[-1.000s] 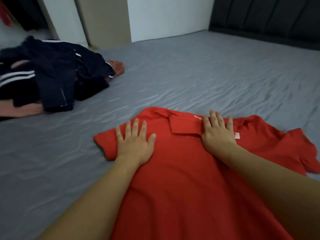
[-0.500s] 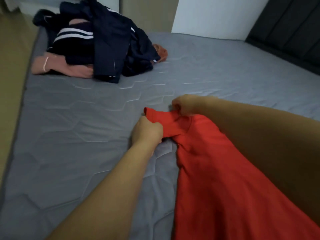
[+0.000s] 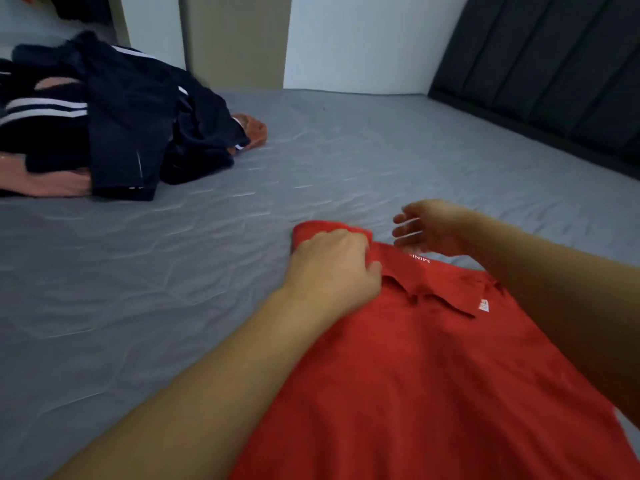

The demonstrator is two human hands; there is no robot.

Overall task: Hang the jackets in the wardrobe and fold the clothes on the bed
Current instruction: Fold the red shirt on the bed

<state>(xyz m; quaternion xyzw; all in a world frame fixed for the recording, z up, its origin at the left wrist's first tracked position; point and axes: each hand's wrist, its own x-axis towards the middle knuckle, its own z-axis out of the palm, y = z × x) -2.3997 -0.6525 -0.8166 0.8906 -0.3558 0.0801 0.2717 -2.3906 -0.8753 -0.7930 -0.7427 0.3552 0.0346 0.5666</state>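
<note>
A red polo shirt (image 3: 426, 368) lies on the grey bed (image 3: 207, 271), collar towards the far side, its left part folded inward. My left hand (image 3: 332, 268) rests on the folded shoulder beside the collar, fingers curled into the red cloth. My right hand (image 3: 426, 226) hovers just past the collar with fingers spread and relaxed, holding nothing. A heap of dark navy jackets with white stripes (image 3: 114, 126) lies at the far left of the bed, over pink clothing (image 3: 45, 181).
A dark padded headboard (image 3: 554, 71) runs along the right side of the bed. White wall and a beige panel (image 3: 235, 39) stand behind the bed's far edge. An orange-pink garment (image 3: 254, 131) pokes out beside the dark heap.
My right hand has let go of the red sleeve and lifted away open. The left hand has laid the sleeve onto the shirt and stays on it.
</note>
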